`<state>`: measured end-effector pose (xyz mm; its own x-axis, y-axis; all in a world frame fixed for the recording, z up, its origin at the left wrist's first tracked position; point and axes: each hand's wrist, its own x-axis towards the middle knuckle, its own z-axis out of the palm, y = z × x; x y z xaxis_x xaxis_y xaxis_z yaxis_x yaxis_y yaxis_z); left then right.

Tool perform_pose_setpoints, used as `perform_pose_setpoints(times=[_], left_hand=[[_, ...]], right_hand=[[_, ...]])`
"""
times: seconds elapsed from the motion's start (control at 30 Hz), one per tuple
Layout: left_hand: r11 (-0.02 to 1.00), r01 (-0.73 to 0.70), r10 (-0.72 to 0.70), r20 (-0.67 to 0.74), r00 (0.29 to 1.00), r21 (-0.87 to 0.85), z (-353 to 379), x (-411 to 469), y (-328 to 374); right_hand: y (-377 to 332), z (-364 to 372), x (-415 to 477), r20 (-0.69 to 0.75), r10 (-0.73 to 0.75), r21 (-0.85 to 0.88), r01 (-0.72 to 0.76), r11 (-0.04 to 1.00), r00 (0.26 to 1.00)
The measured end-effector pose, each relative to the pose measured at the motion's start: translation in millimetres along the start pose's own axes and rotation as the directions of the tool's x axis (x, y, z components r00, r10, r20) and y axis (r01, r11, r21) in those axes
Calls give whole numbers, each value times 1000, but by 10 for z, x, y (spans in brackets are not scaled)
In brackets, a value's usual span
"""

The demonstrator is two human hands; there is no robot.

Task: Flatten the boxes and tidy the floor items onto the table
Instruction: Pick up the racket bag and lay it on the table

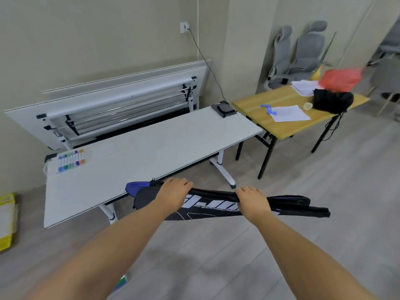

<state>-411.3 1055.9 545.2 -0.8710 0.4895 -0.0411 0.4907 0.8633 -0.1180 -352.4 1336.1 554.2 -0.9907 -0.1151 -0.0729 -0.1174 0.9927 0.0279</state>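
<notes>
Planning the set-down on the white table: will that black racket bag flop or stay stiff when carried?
Probably semi-stiff: the black racket bag spans past the left hand and right hand without drooping. Looks light, pinched along its top edge. The fabric likely sags wherever nothing inside supports it.

White block lettering runs along the black racket bag (207,207), partly covered by both hands and too distorted to read. No other text, label or number in the room is legible.
</notes>
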Motion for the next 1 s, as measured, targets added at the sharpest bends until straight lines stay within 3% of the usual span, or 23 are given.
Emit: perform_pose_setpoints(times=[0.2,0.47,0.77,1.0], left_hand=[[973,226,-223,57,973,-39,-157,648,240],[906,422,-418,92,904,-26,-234,1300,-343],[858,508,-476,262,840,-71,120,2453,-1487],[820,565,-506,351,788,-86,265,3312,-2337]], right_hand=[[644,-84,997,36,-192,-56,194,979,981],[606,-250,2416,40,-414,-50,415,908,910],[282,-156,4233,113,-504,-101,514,852,856],[88,-124,5468,154,-543,-14,551,834,826]])
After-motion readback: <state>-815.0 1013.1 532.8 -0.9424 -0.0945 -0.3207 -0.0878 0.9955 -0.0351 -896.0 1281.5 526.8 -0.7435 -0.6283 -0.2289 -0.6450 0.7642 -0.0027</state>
